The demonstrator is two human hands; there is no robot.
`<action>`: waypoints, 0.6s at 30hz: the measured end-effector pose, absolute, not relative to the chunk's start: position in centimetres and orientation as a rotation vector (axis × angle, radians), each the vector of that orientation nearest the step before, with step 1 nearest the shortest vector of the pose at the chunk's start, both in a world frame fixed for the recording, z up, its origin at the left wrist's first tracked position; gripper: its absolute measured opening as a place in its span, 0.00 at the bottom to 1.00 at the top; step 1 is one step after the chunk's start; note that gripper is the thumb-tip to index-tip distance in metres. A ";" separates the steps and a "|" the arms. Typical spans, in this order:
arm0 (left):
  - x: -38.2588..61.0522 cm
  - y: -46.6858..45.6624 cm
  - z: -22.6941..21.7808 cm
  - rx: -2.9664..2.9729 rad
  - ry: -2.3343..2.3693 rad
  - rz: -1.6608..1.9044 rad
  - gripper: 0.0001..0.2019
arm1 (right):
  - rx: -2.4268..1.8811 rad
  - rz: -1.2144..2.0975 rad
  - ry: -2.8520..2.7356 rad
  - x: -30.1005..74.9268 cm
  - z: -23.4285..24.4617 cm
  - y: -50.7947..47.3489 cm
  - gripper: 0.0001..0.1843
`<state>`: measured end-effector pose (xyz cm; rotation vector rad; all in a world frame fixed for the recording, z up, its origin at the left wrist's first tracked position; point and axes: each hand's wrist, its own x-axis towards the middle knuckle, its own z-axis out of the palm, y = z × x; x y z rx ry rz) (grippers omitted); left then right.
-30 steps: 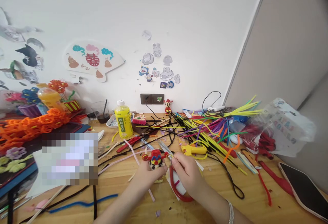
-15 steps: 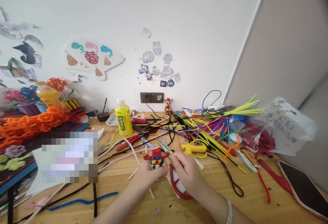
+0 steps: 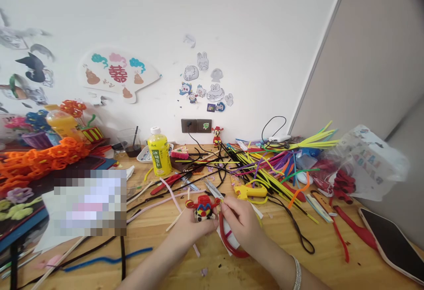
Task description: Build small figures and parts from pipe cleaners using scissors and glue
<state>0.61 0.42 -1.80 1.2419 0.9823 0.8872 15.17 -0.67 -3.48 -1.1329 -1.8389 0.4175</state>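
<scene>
My left hand (image 3: 188,230) is closed around a small pipe-cleaner figurine (image 3: 203,206) with a red hat, blue and yellow trim and a pale face. Its hat points up, and part of its body is hidden by my thumb and fingers. Just to the right, my right hand (image 3: 244,226) grips a pair of scissors (image 3: 226,238) with large red handles. The metal blades point up and left, away from me, beside the figurine's right side. Whether the blades touch the figurine I cannot tell. A similar red-hatted figurine (image 3: 217,136) stands against the wall.
A yellow drink bottle (image 3: 160,153) stands left of centre, with red-handled pliers (image 3: 168,183) before it. Right of centre lie a yellow glue gun (image 3: 251,191) and a heap of coloured pipe cleaners (image 3: 265,166). A phone (image 3: 394,243) rests at the right, orange pipe-cleaner flowers (image 3: 43,159) at the left.
The figurine has tipped slightly in my left hand, and that hand's thumb has shifted a little. My right hand and the scissors stay nearly in place.
</scene>
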 end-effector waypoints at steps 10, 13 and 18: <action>0.4 0.5 -1.5 1.312 1.011 0.883 0.08 | -1.169 0.296 -1.863 15.2 -3.3 -0.8 0.15; 0.3 0.8 -1.8 1.314 1.006 0.879 0.10 | -1.163 0.279 -1.860 15.2 -3.2 -0.9 0.15; 0.3 0.8 -1.7 1.290 1.030 0.890 0.11 | -1.161 0.252 -1.869 15.2 -3.1 -1.0 0.15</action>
